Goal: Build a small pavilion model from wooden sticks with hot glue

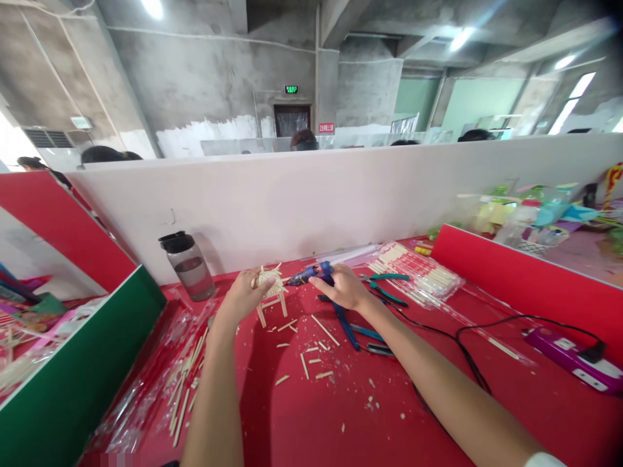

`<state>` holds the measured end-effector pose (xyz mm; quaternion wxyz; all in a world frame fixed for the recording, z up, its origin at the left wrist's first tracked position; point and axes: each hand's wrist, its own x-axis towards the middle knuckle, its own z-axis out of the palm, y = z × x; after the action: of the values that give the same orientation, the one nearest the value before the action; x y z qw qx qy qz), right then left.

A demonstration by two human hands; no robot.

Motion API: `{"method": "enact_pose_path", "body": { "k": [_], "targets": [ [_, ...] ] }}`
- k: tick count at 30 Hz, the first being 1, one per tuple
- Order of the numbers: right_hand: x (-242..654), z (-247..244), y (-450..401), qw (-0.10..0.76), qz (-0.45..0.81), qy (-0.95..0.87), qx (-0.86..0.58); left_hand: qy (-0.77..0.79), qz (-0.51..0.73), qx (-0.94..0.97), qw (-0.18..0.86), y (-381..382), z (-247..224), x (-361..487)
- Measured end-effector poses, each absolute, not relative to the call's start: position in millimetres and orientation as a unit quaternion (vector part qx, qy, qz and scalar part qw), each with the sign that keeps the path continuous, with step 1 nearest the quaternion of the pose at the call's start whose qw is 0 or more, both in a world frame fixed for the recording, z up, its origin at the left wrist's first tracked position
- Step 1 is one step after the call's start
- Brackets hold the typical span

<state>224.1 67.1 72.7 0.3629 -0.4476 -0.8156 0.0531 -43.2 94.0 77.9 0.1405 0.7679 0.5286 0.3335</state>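
Note:
A small model built of wooden sticks (273, 290) stands on legs on the red tabletop. My left hand (247, 293) is closed around its left side, thumb laid across the front. In my right hand (344, 287) is a blue hot glue gun (311, 275), its nozzle pointing left and close to the model's right side. Whether the tip touches the sticks I cannot tell. Cut stick pieces (305, 365) and small crumbs lie scattered below. Blue-handled pliers (346, 326) rest just under my right wrist, and green-handled pliers (388, 288) sit behind it.
A water bottle (191, 269) stands at the back left. Loose sticks (183, 405) and plastic wrapping (141, 395) lie left. Packed sticks (423, 269) lie at the back right. A black cable (457, 334) runs to a purple power strip (574, 360). Low partitions (292, 201) enclose the table.

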Motion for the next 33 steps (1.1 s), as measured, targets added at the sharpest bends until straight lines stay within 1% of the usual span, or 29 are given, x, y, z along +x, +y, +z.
{"method": "enact_pose_path", "body": {
  "k": [9,21,24,29,33],
  "targets": [
    [221.7,69.9,67.4,0.368,0.019,-0.802,-0.47,0.52,0.354,0.763,0.148,94.4,75.8,-43.6],
    [223.7,73.3,66.3,0.358,0.034,-0.814,-0.457,0.532,0.333,0.765,0.145,96.9,72.5,-46.2],
    [225.3,74.5,66.5,0.369,0.049,-0.812,-0.45,0.525,0.331,0.77,0.146,97.6,71.9,-47.0],
    [228.1,76.1,67.7,0.418,0.117,-0.801,-0.413,0.522,0.334,0.773,0.134,97.7,71.5,-46.9],
    [229.4,77.8,68.0,0.41,0.122,-0.811,-0.4,0.519,0.337,0.774,0.131,96.3,72.9,-46.3]
  ]
}}
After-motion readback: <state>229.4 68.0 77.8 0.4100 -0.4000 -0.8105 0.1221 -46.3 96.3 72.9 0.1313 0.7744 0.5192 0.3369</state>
